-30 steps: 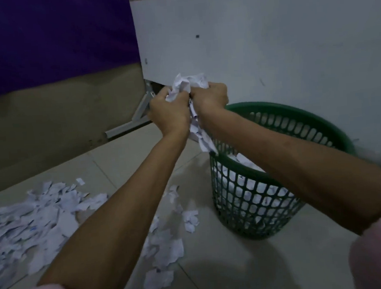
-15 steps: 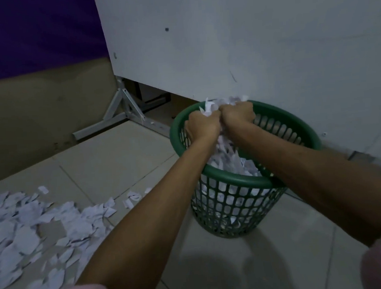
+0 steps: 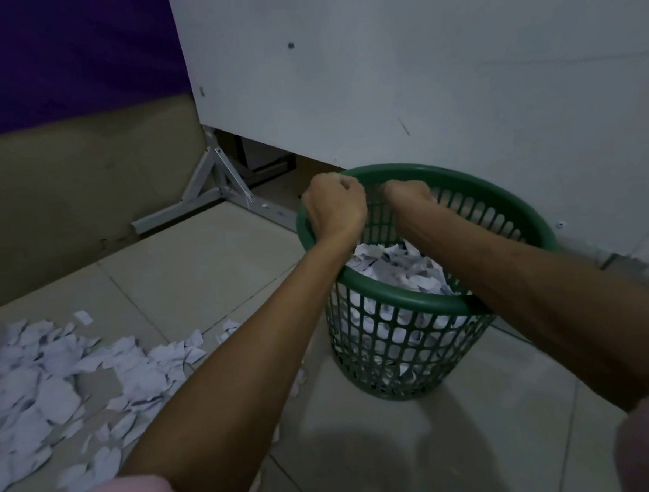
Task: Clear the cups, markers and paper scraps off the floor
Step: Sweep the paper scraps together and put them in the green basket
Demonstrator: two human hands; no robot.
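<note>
Item, lower left of frame: paper scraps (image 3: 56, 383) heaped loose on the floor (image 3: 201, 262), not yet gathered. Item, centre: our left hand (image 3: 334, 210) and right hand (image 3: 408, 197), fingers curled with nothing visible in them, poised above the green basket (image 3: 410, 339) where scraps collect.

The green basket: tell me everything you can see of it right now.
The green basket looks like plastic, round, with a solid rim and lattice walls. It stands upright on the tiled floor beside a white panel, partly filled with paper scraps. Both forearms cross its rim; contact is unclear.
</note>
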